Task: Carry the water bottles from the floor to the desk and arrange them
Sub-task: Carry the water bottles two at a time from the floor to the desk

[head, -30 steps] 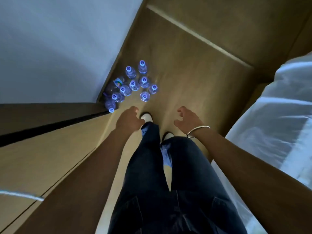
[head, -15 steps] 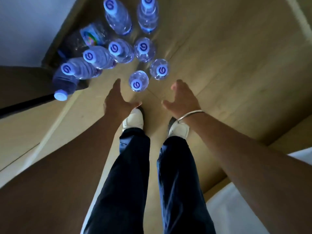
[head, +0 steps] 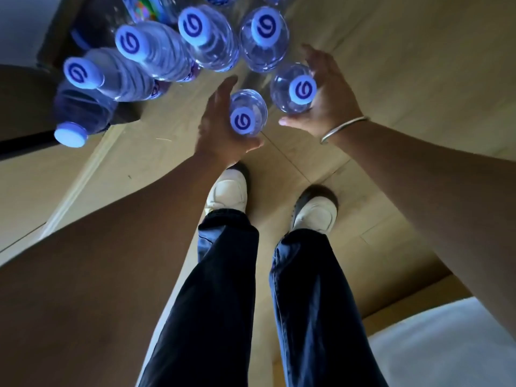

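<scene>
Several clear water bottles with pale blue caps stand close together on the wooden floor (head: 391, 65). My left hand (head: 217, 129) wraps around the nearest bottle (head: 247, 114), thumb under it and fingers on its left side. My right hand (head: 329, 99), with a metal bangle on the wrist, cups the bottle beside it (head: 293, 89) from the right. Both bottles stand upright on the floor. Behind them stand more bottles (head: 206, 37), and one with a plain cap (head: 75, 118) is at the far left.
A dark desk panel or leg (head: 22, 107) runs along the left, with a pale wall (head: 16, 20) above it. My two white shoes (head: 229, 191) stand just behind the bottles. A white bed edge (head: 446, 344) shows at the lower right.
I have bent down closer to the bottles. Both hands moved forward from open air onto the two nearest bottles and closed around them.
</scene>
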Available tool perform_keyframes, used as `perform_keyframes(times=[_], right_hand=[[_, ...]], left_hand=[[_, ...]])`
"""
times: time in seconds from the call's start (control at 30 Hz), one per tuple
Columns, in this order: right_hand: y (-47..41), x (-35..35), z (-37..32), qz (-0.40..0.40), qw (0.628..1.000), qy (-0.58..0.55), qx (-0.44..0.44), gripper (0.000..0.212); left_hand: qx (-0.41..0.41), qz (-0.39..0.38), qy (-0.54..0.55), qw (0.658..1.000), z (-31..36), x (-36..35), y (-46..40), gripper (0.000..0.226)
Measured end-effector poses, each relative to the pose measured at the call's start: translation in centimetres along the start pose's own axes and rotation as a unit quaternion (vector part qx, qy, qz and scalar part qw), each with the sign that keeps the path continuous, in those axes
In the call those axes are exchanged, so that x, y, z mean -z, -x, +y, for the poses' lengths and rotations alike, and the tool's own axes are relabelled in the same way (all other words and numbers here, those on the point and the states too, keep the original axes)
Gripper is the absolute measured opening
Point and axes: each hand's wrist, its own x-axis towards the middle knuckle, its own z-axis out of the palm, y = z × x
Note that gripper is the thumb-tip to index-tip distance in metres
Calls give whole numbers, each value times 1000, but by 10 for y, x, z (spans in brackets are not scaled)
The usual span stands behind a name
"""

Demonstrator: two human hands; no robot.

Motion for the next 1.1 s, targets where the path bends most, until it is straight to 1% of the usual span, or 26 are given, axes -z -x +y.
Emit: perform_keyframes(times=[0.07, 0.2, 0.3, 0.37, 0.47, 0.53, 0.63, 0.73, 0.8, 0.87, 0.9, 0.97, 1.03, 1.1], right_hand=[[-2, 2, 2, -3, 999, 27, 25, 94], [-8, 2, -1, -4, 998, 60, 17, 74], [-1, 5, -9, 5, 996, 88, 1, 70], [14, 12, -20, 3, 997, 82, -9, 67], [53, 33, -52, 19, 998, 60, -2, 58], [80, 53, -78, 17, 998, 62, 11, 55], [124, 91, -124, 5, 996, 73, 48, 52], [161, 129, -166, -7, 992, 81, 95, 52], [188, 153, -197, -16, 988, 87, 126, 52], [214, 177, -228, -3, 981, 98, 166, 51], [229, 187, -243, 2, 978, 102, 181, 52], [270, 207, -278, 7, 966, 113, 233, 56], [300, 223, -306, 34, 952, 128, 275, 55], [339, 231, -340, 38, 926, 180, 329, 54]], left_hand=[[11, 8, 3, 1000, 2, -1, -1, 90], [39, 32, 1, 999, 5, -2, 0, 77], [61, 49, 13, 997, 12, -2, 8, 70], [74, 59, 25, 995, 18, 4, 20, 67], [97, 71, 34, 992, 34, 25, 54, 66], [116, 76, 45, 989, 51, 41, 83, 65], [121, 90, 39, 988, 82, 75, 141, 68], [119, 105, 45, 986, 108, 109, 201, 83], [116, 130, 47, 984, 124, 133, 246, 76], [118, 166, 34, 978, 140, 153, 289, 65], [124, 184, 39, 974, 146, 161, 311, 63], [129, 219, 68, 965, 160, 179, 371, 65], [124, 235, 85, 960, 172, 190, 415, 67], [134, 282, 106, 944, 180, 203, 471, 66]])
